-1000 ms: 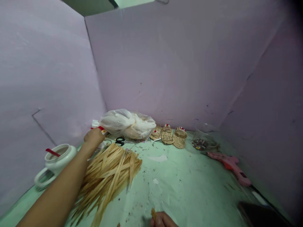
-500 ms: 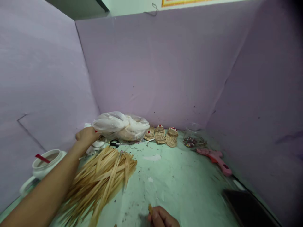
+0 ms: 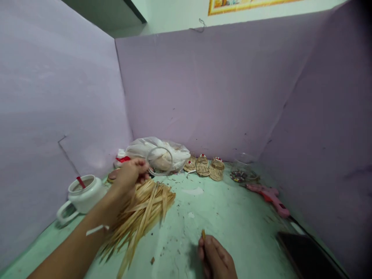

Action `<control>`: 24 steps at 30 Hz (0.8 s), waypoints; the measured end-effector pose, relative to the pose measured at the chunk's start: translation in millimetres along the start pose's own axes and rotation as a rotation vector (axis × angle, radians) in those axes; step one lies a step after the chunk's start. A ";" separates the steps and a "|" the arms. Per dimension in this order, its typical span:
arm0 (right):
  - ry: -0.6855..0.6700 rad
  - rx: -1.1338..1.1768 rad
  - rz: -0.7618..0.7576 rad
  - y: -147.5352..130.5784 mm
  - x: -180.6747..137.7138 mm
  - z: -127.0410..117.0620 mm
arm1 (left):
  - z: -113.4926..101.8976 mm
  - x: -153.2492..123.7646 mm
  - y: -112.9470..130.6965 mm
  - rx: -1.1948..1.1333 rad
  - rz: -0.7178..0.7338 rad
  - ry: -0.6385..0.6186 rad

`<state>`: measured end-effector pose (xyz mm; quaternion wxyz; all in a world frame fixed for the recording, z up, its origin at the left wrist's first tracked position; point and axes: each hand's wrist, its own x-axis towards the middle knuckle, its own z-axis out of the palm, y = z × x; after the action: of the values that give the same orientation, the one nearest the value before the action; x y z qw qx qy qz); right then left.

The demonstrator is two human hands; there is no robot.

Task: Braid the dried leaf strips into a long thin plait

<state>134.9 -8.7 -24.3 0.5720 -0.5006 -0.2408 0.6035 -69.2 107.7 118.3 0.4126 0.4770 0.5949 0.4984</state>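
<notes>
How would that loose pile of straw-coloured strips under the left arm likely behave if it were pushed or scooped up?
The strips look thin and flat, so probably light and somewhat springy rather than stiff. They lie fanned out and unbound on the green table, so a push would likely scatter them instead of moving the pile whole. A one-hand scoop by the left hand would probably shed a few.

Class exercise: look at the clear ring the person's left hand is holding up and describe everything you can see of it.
The clear ring is a thin hoop, see-through and glossy, like a roll of clear tape or a plastic band; which one cannot be told. The left hand pinches its left edge, holding it upright above the straw strips, off the table. Through its open middle the white plastic bag behind shows. Nothing else touches it.
</notes>
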 end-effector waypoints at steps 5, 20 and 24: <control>0.018 0.101 -0.138 -32.2 -4.9 -8.3 | 57.0 -64.1 -55.6 -0.423 -0.486 -0.307; -0.088 0.253 0.068 -30.3 0.4 -8.3 | 79.5 -112.8 -120.0 0.367 0.526 -0.325; -0.128 0.282 0.114 -22.6 -1.5 -2.9 | 79.5 -112.8 -119.8 0.609 0.874 -0.444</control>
<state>147.4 -5.7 -5.4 0.5850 -0.3888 -0.1608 0.6934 12.0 7.3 -11.1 0.1273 0.8689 0.3584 0.3169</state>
